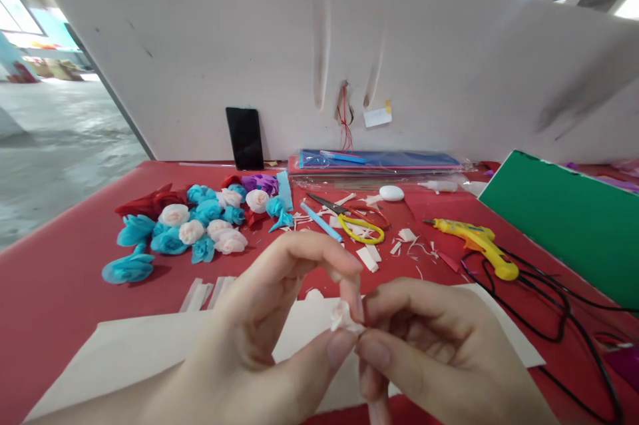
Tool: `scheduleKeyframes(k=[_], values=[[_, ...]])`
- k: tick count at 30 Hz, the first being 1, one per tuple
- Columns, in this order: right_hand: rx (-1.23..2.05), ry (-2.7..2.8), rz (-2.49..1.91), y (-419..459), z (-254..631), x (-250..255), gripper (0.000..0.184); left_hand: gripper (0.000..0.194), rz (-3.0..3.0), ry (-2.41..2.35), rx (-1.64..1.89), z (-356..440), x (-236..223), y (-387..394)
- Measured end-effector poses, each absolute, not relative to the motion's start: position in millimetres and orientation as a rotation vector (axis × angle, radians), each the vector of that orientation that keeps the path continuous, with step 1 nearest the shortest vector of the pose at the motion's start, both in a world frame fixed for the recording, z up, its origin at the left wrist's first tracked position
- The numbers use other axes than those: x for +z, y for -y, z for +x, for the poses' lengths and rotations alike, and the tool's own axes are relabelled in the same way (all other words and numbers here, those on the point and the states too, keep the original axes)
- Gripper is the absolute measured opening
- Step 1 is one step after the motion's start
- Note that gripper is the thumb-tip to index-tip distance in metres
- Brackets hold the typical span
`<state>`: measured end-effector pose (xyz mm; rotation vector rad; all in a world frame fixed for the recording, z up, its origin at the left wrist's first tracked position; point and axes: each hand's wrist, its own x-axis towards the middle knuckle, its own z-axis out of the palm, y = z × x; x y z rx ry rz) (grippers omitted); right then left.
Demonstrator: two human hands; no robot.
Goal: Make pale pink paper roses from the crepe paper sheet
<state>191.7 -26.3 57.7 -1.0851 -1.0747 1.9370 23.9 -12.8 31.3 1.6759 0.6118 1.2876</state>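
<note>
Between the fingertips of both hands is a small pale pink paper flower (341, 316), curled at its top and pinched at its base. My left hand (279, 332) holds it between thumb and forefinger. From the other side, my right hand (424, 338) closes thumb and forefinger on the flower's lower edge, partly hiding it. Below them lies a large cream paper sheet (144, 338) on the red table (44, 285). Pale paper strips (197, 295) rest at the sheet's far edge, left of the hands.
Finished blue, pink, red and purple flowers (204, 212) cluster at left. Scissors (362, 228), a blue pen (321, 222) and paper scraps lie ahead. A yellow glue gun (476, 242) with a black cable sits right, by a green board (569, 225). A phone (244, 138) leans on the partition.
</note>
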Motion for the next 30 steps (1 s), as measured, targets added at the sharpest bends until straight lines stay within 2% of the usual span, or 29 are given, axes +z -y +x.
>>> scheduleKeyframes(k=[7,13,23,26,30], values=[[2.092,1.000,-0.656,20,194,36,0.015,0.013,1.680,-0.575,1.262,22,32,10],[2.119,0.951,-0.674,16,193,34,0.013,0.014,1.707,-0.548,1.250,22,31,9],[1.654,1.163,-0.825,25,197,41,0.011,0.019,2.054,-0.693,1.420,19,27,4],[1.565,1.280,-0.823,23,199,41,0.019,0.011,2.164,-0.716,1.437,19,31,4],[1.444,1.351,-0.842,22,199,40,0.019,0.005,2.181,-0.702,1.484,22,36,5]])
